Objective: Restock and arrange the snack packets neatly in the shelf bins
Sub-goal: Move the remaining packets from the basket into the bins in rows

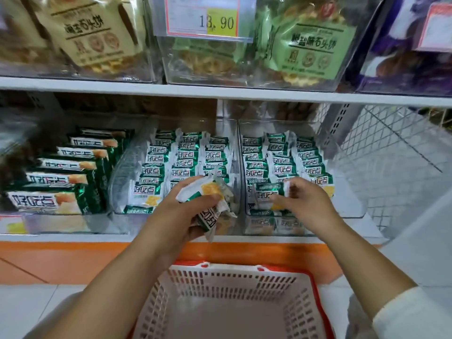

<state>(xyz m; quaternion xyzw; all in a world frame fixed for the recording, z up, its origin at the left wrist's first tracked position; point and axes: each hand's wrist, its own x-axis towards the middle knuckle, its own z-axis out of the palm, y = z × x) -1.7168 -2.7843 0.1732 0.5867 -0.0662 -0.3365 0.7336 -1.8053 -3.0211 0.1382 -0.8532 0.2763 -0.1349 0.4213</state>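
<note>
Left hand [181, 211] covers the front rows of the middle bin [124, 167]; its bunch [210, 204] too crumpled to count; right hand [305, 204] half hides the packet [267, 193] it pinches; price tag [203, 18] cut off up top, small print blurred; basket [232, 270] runs off the bottom edge.

Glossy foil-like snack packets [188, 152] sit in clear, shiny plastic bins [352, 206] above a perforated white plastic basket [230, 289] and smooth floor tiles [29, 304].

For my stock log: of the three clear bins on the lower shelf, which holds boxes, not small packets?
The leftmost bin: it holds dark green boxes in a row, while the middle bin and the right bin hold small white-and-green packets.
</note>
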